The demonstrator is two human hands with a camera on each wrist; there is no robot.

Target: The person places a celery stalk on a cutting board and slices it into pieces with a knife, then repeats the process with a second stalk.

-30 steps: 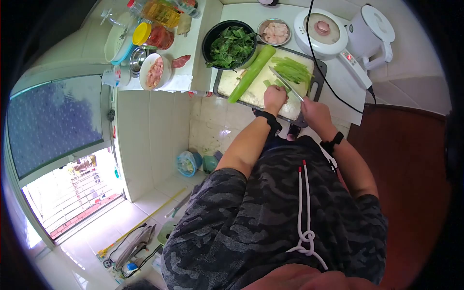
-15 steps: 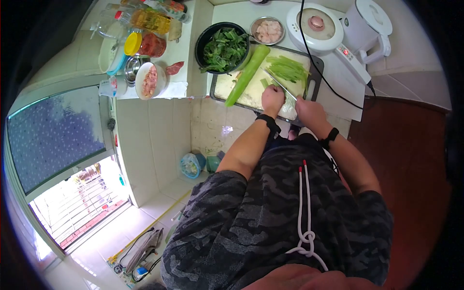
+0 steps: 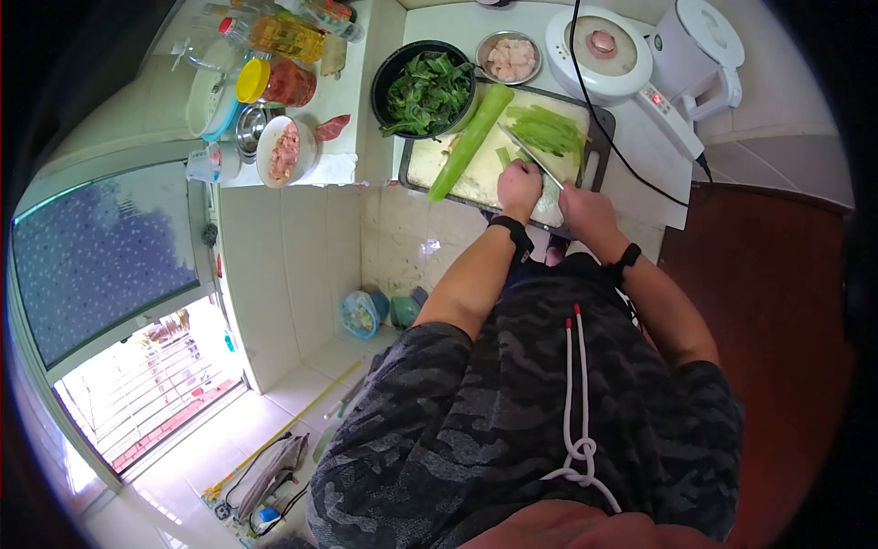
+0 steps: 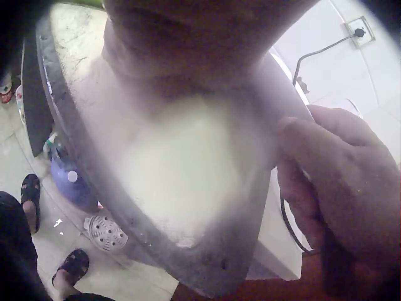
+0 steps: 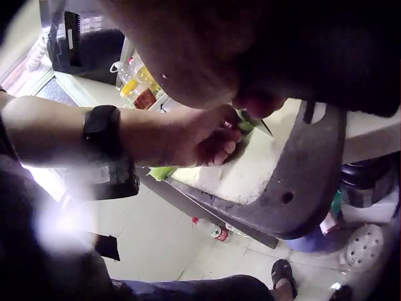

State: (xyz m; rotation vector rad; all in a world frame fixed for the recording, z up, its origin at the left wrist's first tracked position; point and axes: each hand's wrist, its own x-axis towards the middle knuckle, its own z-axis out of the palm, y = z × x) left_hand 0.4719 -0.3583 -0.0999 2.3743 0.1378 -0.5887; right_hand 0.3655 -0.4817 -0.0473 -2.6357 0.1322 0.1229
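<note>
On the cutting board [image 3: 476, 183], my right hand [image 3: 590, 218] grips a kitchen knife [image 3: 547, 167] whose blade slants up and left beside my left hand [image 3: 519, 188]. The left hand is curled over a piece of green stem vegetable [image 3: 504, 157], with a short end poking out past the knuckles. In the right wrist view the left fingers [image 5: 220, 145] bend down at the board, close to the green piece [image 5: 245, 125] and the blade. A thick, long green stem [image 3: 471, 142] lies to the left, and thin green slices [image 3: 546, 131] are heaped behind the blade.
Behind the board stand a black pot [image 3: 389, 87] of leafy greens, a metal bowl [image 3: 483, 71] of pale meat and a white electric cooker [image 3: 572, 78]. A black cord [image 3: 608, 137] crosses the board's right side. A white bowl [image 3: 302, 165] of chopped meat sits near the left counter's edge.
The head view has shifted slightly. Both hands stay in nearly the same place on the board, with the knife still beside the left hand.
</note>
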